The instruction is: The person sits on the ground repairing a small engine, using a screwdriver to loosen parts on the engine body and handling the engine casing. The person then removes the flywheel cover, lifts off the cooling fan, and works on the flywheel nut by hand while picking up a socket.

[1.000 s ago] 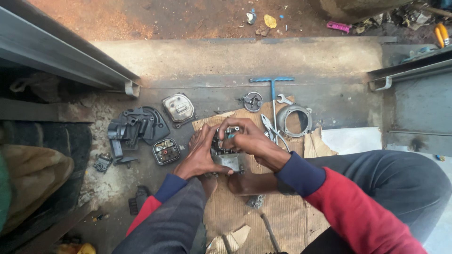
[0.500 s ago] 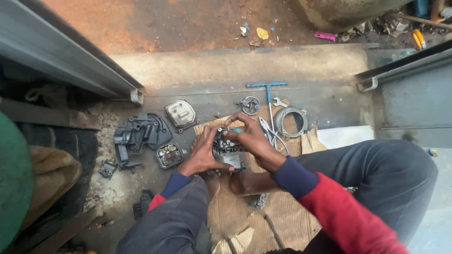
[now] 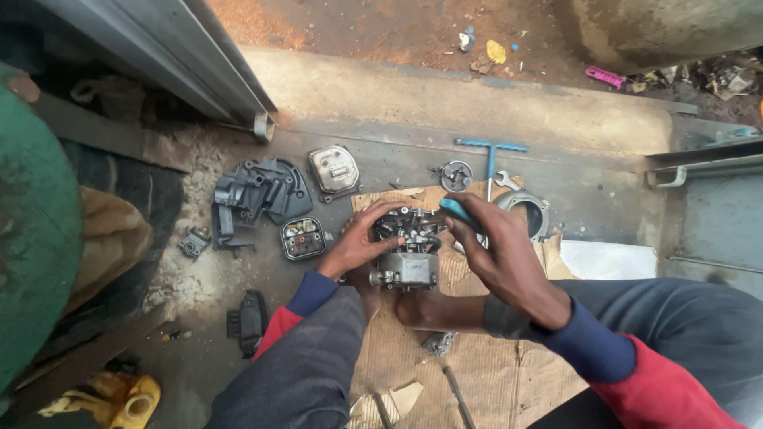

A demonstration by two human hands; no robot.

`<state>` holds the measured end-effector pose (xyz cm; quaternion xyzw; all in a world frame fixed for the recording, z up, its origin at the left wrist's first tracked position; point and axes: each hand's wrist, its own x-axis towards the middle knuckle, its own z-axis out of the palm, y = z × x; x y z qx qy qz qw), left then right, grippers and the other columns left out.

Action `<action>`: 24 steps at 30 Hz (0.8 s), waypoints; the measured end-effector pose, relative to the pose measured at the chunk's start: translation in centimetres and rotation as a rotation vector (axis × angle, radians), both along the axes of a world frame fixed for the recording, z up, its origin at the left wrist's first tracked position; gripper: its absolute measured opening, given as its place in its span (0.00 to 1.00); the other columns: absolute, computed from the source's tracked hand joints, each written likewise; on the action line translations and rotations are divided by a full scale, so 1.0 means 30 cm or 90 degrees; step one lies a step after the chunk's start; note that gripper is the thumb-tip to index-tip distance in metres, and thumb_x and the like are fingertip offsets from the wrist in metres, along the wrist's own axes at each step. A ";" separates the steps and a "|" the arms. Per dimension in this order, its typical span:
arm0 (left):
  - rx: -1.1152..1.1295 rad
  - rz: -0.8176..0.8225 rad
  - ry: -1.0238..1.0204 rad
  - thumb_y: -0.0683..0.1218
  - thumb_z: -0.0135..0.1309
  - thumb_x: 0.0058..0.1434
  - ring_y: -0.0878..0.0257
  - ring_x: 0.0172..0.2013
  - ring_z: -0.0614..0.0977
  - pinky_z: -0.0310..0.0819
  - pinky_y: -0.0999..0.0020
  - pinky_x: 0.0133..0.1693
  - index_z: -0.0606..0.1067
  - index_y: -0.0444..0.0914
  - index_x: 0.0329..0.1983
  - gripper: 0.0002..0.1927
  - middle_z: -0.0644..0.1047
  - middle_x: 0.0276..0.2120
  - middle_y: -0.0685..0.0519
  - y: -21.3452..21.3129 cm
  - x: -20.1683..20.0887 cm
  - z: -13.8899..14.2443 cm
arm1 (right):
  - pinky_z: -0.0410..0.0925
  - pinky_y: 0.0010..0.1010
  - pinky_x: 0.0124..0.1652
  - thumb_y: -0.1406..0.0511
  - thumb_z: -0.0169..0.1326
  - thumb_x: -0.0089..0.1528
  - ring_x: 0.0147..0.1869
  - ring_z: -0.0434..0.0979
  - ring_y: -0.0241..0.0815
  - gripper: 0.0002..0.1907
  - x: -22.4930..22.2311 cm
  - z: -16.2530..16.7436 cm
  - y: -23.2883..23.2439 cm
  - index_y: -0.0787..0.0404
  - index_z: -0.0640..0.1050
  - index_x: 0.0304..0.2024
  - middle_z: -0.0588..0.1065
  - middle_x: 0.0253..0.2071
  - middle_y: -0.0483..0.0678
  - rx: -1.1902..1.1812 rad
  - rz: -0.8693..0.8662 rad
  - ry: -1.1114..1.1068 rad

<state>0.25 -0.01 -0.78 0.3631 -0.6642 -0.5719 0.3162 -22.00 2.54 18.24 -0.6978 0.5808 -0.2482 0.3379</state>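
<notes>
A grey metal engine block (image 3: pixel 409 253) stands on a sheet of brown cardboard (image 3: pixel 477 365) on the ground. My left hand (image 3: pixel 359 238) grips its left side and steadies it. My right hand (image 3: pixel 497 246) is closed around a tool with a blue-green handle (image 3: pixel 459 211), held at the top right of the engine block. The tool's tip is hidden behind the block and my fingers. A bare foot (image 3: pixel 429 311) rests just below the block.
Loose parts lie around: a black plastic housing (image 3: pixel 254 195), a metal cover (image 3: pixel 334 169), a small square part (image 3: pixel 303 237), a round metal ring (image 3: pixel 531 208), a blue T-handle wrench (image 3: pixel 490 152) and a flywheel-like piece (image 3: pixel 455 175). Metal rails flank both sides.
The view has shifted slightly. My right hand has lifted toward the top right of the engine block with the tool, and my left hand stays on the block.
</notes>
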 end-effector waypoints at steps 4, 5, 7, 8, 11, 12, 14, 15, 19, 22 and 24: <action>0.027 0.018 0.031 0.50 0.61 0.64 0.53 0.62 0.77 0.67 0.59 0.63 0.74 0.41 0.64 0.25 0.77 0.58 0.48 0.001 0.002 -0.054 | 0.74 0.37 0.43 0.70 0.53 0.67 0.47 0.84 0.49 0.16 0.016 -0.069 -0.056 0.70 0.74 0.57 0.81 0.45 0.57 -0.044 0.084 -0.041; 0.021 0.023 0.043 0.49 0.60 0.64 0.52 0.63 0.77 0.66 0.59 0.64 0.74 0.41 0.64 0.25 0.77 0.58 0.48 0.002 0.001 -0.066 | 0.74 0.36 0.42 0.69 0.53 0.67 0.47 0.84 0.48 0.16 0.016 -0.088 -0.062 0.70 0.74 0.57 0.82 0.45 0.57 -0.026 0.076 -0.040; 0.007 0.034 0.067 0.47 0.59 0.64 0.51 0.64 0.75 0.64 0.58 0.66 0.74 0.40 0.64 0.24 0.77 0.60 0.47 0.002 -0.003 -0.085 | 0.74 0.35 0.40 0.69 0.53 0.66 0.44 0.85 0.46 0.16 0.011 -0.119 -0.069 0.68 0.74 0.56 0.82 0.44 0.55 0.032 0.048 -0.029; -0.005 0.037 0.052 0.47 0.59 0.64 0.50 0.64 0.74 0.63 0.57 0.66 0.74 0.40 0.64 0.24 0.77 0.60 0.47 0.003 -0.006 -0.093 | 0.73 0.34 0.38 0.69 0.53 0.66 0.41 0.84 0.45 0.16 0.007 -0.130 -0.071 0.68 0.74 0.56 0.83 0.43 0.54 0.072 0.026 -0.018; -0.025 0.046 0.020 0.46 0.61 0.63 0.50 0.63 0.75 0.62 0.57 0.65 0.75 0.41 0.63 0.23 0.78 0.59 0.47 0.000 -0.011 -0.108 | 0.72 0.34 0.35 0.68 0.52 0.66 0.36 0.84 0.44 0.17 -0.001 -0.145 -0.074 0.66 0.75 0.56 0.84 0.43 0.52 0.141 -0.019 -0.011; -0.014 0.049 0.019 0.46 0.61 0.63 0.51 0.62 0.76 0.64 0.58 0.65 0.75 0.42 0.62 0.23 0.78 0.59 0.48 -0.001 -0.012 -0.110 | 0.72 0.34 0.34 0.67 0.52 0.66 0.35 0.83 0.44 0.17 -0.001 -0.147 -0.075 0.66 0.75 0.57 0.84 0.44 0.51 0.159 -0.029 -0.014; 0.014 0.049 0.025 0.46 0.60 0.63 0.52 0.61 0.78 0.67 0.59 0.64 0.75 0.43 0.62 0.22 0.79 0.58 0.49 -0.002 -0.012 -0.110 | 0.73 0.33 0.39 0.68 0.52 0.67 0.42 0.84 0.43 0.17 0.002 -0.147 -0.080 0.67 0.74 0.57 0.83 0.45 0.52 0.085 0.001 -0.042; 0.030 0.045 0.033 0.46 0.60 0.64 0.53 0.60 0.78 0.68 0.59 0.63 0.75 0.43 0.61 0.22 0.79 0.57 0.50 -0.002 -0.011 -0.109 | 0.73 0.32 0.41 0.68 0.52 0.68 0.45 0.85 0.42 0.16 0.005 -0.148 -0.083 0.68 0.74 0.57 0.83 0.46 0.53 0.047 0.017 -0.056; -0.013 0.057 0.034 0.46 0.60 0.64 0.52 0.62 0.77 0.66 0.58 0.64 0.75 0.42 0.62 0.22 0.79 0.58 0.49 -0.002 -0.009 -0.104 | 0.74 0.33 0.42 0.69 0.52 0.67 0.46 0.85 0.43 0.16 0.002 -0.159 -0.086 0.68 0.74 0.58 0.83 0.45 0.53 0.060 0.023 -0.052; -0.011 0.059 0.035 0.45 0.60 0.64 0.52 0.60 0.77 0.65 0.59 0.64 0.75 0.42 0.62 0.22 0.79 0.57 0.48 0.000 -0.007 -0.104 | 0.74 0.33 0.42 0.70 0.51 0.67 0.46 0.85 0.43 0.16 -0.019 -0.176 -0.081 0.67 0.74 0.57 0.82 0.46 0.53 0.055 0.047 -0.042; 0.009 0.051 0.039 0.45 0.60 0.64 0.54 0.60 0.78 0.66 0.60 0.63 0.75 0.43 0.62 0.22 0.78 0.57 0.49 0.001 -0.006 -0.106 | 0.75 0.34 0.42 0.71 0.51 0.66 0.46 0.85 0.44 0.17 -0.033 -0.188 -0.080 0.67 0.74 0.58 0.82 0.46 0.54 0.043 0.063 -0.027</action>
